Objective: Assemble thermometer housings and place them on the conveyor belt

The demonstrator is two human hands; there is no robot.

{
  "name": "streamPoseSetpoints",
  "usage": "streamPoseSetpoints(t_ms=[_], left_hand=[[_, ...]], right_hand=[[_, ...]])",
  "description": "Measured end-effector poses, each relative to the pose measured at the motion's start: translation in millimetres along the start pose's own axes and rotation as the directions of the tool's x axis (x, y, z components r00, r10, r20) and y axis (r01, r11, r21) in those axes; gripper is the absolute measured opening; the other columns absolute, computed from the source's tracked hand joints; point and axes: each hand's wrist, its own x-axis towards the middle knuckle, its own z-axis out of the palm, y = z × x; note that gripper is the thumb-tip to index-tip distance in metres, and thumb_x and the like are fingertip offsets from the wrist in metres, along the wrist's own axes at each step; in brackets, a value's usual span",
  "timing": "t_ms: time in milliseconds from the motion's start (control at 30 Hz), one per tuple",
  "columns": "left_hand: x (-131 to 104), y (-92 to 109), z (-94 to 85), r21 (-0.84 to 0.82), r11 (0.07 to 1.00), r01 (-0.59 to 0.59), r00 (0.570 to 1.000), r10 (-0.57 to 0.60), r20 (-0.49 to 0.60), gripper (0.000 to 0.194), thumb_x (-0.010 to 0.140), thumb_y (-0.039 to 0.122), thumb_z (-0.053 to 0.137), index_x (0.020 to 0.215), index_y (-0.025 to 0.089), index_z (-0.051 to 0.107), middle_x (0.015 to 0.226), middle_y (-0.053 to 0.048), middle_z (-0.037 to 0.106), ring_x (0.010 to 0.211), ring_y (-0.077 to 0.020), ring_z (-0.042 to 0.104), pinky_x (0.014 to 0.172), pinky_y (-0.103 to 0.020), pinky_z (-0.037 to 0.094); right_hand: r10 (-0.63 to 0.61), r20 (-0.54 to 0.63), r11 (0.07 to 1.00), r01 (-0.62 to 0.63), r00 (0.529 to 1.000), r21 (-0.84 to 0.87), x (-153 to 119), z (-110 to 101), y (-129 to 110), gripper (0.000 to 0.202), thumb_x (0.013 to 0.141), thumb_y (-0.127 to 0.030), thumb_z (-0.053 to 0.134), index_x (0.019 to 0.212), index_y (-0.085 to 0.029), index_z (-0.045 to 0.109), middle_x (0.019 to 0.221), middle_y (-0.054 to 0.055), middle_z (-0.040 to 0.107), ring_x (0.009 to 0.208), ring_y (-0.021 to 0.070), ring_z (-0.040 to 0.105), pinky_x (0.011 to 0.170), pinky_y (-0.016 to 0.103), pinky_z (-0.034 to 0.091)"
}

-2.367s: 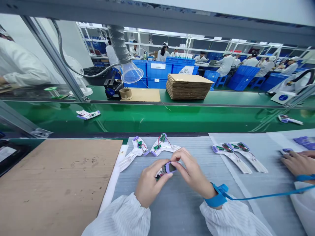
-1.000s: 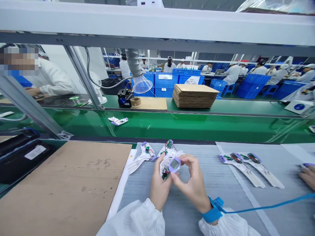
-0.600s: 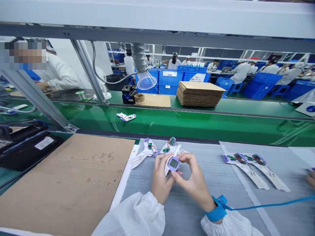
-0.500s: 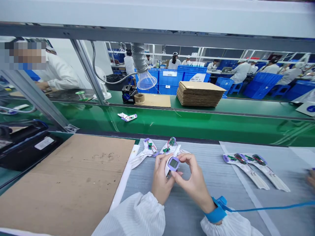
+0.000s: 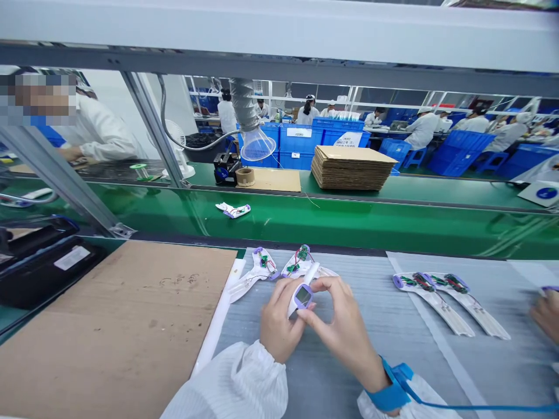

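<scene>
Both hands meet over the grey mat of the bench (image 5: 349, 384), holding one infrared thermometer (image 5: 302, 294) between them. The left hand (image 5: 277, 320) wraps the white handle from below, likely to keep the body from turning, while the right hand (image 5: 336, 323) pinches the purple display head with thumb and forefinger, the small screen tilted up toward the camera as if to be read or pressed home. A blue wrist strap (image 5: 390, 389) on the right wrist trails a cord off to the right, presumably for grounding near bare electronics.

Just beyond the hands lie two open thermometer halves (image 5: 279, 269) with green circuit boards and red wires exposed, near enough that the fingers work almost against them. Two more open halves (image 5: 445, 294) lie apart to the right, where a co-worker's hand (image 5: 545, 311) enters at the edge. A cardboard sheet (image 5: 113, 326) covers the bench to the left. Behind, a green conveyor belt (image 5: 349, 224) carries one loose thermometer part (image 5: 233, 210), and a stack of flat cardboard (image 5: 351, 167) sits past it.
</scene>
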Motion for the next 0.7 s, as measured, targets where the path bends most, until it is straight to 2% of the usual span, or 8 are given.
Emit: streamPoseSetpoints(t_ms=[133, 267, 367, 433, 500, 567, 633, 700], left_hand=[[2, 3, -4.8, -0.064, 0.998, -0.019, 1.0, 0.019, 0.0, 0.019, 0.082, 0.022, 0.053, 0.1, 0.02, 0.056, 0.094, -0.005, 0.058, 0.087, -0.019, 0.056, 0.076, -0.029, 0.043], [-3, 5, -6.2, -0.138, 0.99, 0.022, 1.0, -0.018, 0.024, 0.014, 0.083, 0.024, 0.052, 0.093, 0.017, 0.058, 0.081, -0.004, 0.06, 0.077, -0.0176, 0.055, 0.071, -0.028, 0.043], [-2, 12, -3.7, -0.192, 0.974, 0.122, 0.987, -0.099, 0.126, 0.016, 0.086, 0.028, 0.048, 0.09, 0.017, 0.059, 0.079, -0.004, 0.059, 0.076, -0.017, 0.056, 0.071, -0.029, 0.044], [13, 15, -4.0, -0.204, 0.965, 0.163, 0.96, -0.107, 0.26, 0.02, 0.082, 0.03, 0.053, 0.097, 0.018, 0.058, 0.088, -0.005, 0.059, 0.081, -0.0175, 0.057, 0.071, -0.028, 0.046], [45, 10, -10.7, -0.165, 0.972, 0.166, 0.931, -0.099, 0.353, 0.037, 0.075, 0.032, 0.06, 0.109, 0.019, 0.054, 0.102, -0.007, 0.058, 0.089, -0.0195, 0.057, 0.068, -0.027, 0.048], [94, -8, -26.0, -0.042, 0.985, 0.166, 0.937, -0.144, 0.318, 0.044, 0.075, 0.036, 0.056, 0.115, 0.019, 0.051, 0.108, -0.009, 0.056, 0.093, -0.0206, 0.057, 0.064, -0.027, 0.05], [151, -38, -44.7, 0.193, 0.971, 0.142, 0.969, -0.177, 0.174, 0.04, 0.077, 0.04, 0.048, 0.109, 0.017, 0.054, 0.106, -0.009, 0.058, 0.092, -0.021, 0.058, 0.075, -0.032, 0.049], [210, -77, -56.9, 0.533, 0.841, 0.091, 0.962, -0.212, 0.17, 0.035, 0.071, 0.038, 0.047, 0.096, 0.017, 0.058, 0.093, -0.008, 0.062, 0.092, -0.0245, 0.059, 0.083, -0.038, 0.046]], right_hand=[[-0.138, 0.092, 0.99, 0.141, 0.986, -0.026, 8, -13, 9, 0.038, 0.075, -0.038, 0.067, 0.103, -0.022, 0.048, 0.105, 0.008, 0.056, 0.103, 0.0279, 0.05, 0.088, 0.047, 0.038], [-0.293, 0.288, 0.944, 0.325, 0.911, -0.066, 15, -25, 16, 0.046, 0.075, -0.031, 0.068, 0.116, -0.025, 0.046, 0.112, 0.006, 0.058, 0.109, 0.0266, 0.049, 0.101, 0.05, 0.027], [-0.244, 0.341, 0.942, 0.306, 0.908, -0.14, 11, -28, 22, 0.031, 0.079, -0.019, 0.061, 0.108, -0.024, 0.052, 0.096, 0.005, 0.062, 0.093, 0.0248, 0.056, 0.085, 0.045, 0.042], [-0.199, 0.32, 0.946, 0.267, 0.926, -0.184, 5, -32, 32, 0.023, 0.081, -0.019, 0.058, 0.104, -0.023, 0.054, 0.091, 0.005, 0.062, 0.086, 0.0242, 0.057, 0.075, 0.04, 0.046], [-0.136, 0.251, 0.96, 0.19, 0.958, -0.206, 1, -40, 50, 0.019, 0.084, -0.024, 0.055, 0.102, -0.022, 0.053, 0.092, 0.006, 0.062, 0.084, 0.0229, 0.058, 0.071, 0.036, 0.047], [-0.029, 0.099, 0.97, 0.052, 0.995, -0.239, -2, -54, 72, 0.019, 0.085, -0.028, 0.052, 0.103, -0.021, 0.051, 0.093, 0.007, 0.062, 0.082, 0.0217, 0.06, 0.068, 0.032, 0.048], [0.082, -0.091, 0.953, -0.105, 0.992, -0.284, 0, -75, 94, 0.023, 0.084, -0.032, 0.052, 0.103, -0.019, 0.051, 0.093, 0.008, 0.063, 0.079, 0.021, 0.061, 0.065, 0.03, 0.048], [0.154, -0.261, 0.907, -0.241, 0.953, -0.344, 3, -101, 116, 0.027, 0.082, -0.035, 0.054, 0.102, -0.018, 0.052, 0.094, 0.008, 0.064, 0.079, 0.0214, 0.062, 0.065, 0.03, 0.048]])
